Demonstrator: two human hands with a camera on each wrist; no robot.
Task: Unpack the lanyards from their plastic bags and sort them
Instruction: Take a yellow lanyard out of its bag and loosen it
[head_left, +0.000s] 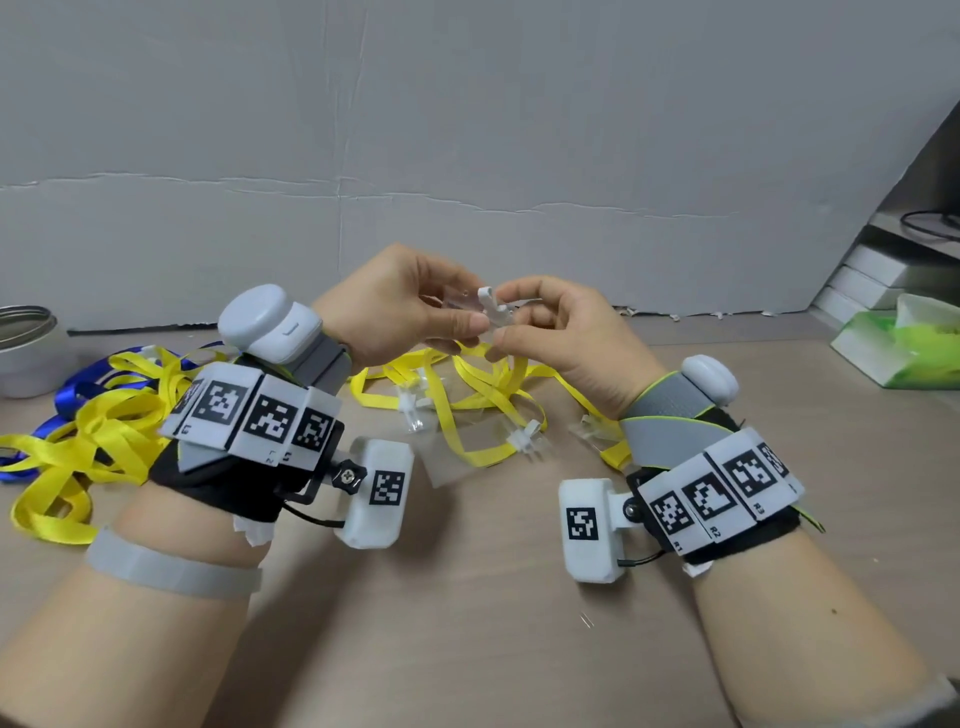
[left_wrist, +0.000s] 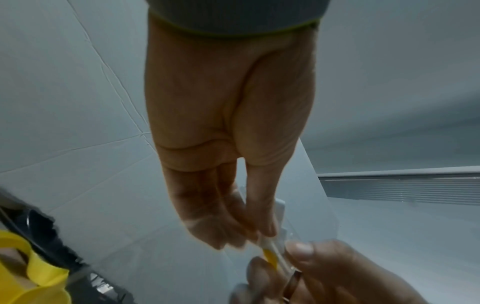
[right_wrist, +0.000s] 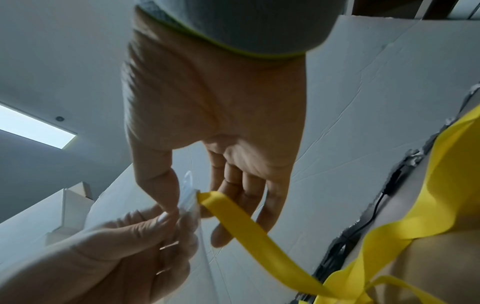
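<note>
Above the table, both hands meet at one yellow lanyard's white clip (head_left: 493, 306). My left hand (head_left: 465, 312) pinches the clear plastic bag (head_left: 457, 301) around the clip end, thumb against fingers. The bag shows as a clear sheet (left_wrist: 306, 195) behind my left hand (left_wrist: 259, 236). My right hand (head_left: 511, 317) pinches the clip (right_wrist: 189, 197) between thumb and forefinger. The yellow ribbon (right_wrist: 246, 230) trails down from it to the table. Loose yellow lanyards (head_left: 467, 405) with white clips lie under the hands.
A pile of yellow lanyards (head_left: 104, 426) with a blue lanyard (head_left: 78, 384) lies at the left, near a metal cup (head_left: 31, 348). An empty clear bag (head_left: 457, 457) lies on the table. A green box (head_left: 904, 343) and stacked white boxes (head_left: 872, 280) stand at the right. A grey cardboard wall (head_left: 467, 156) closes the back.
</note>
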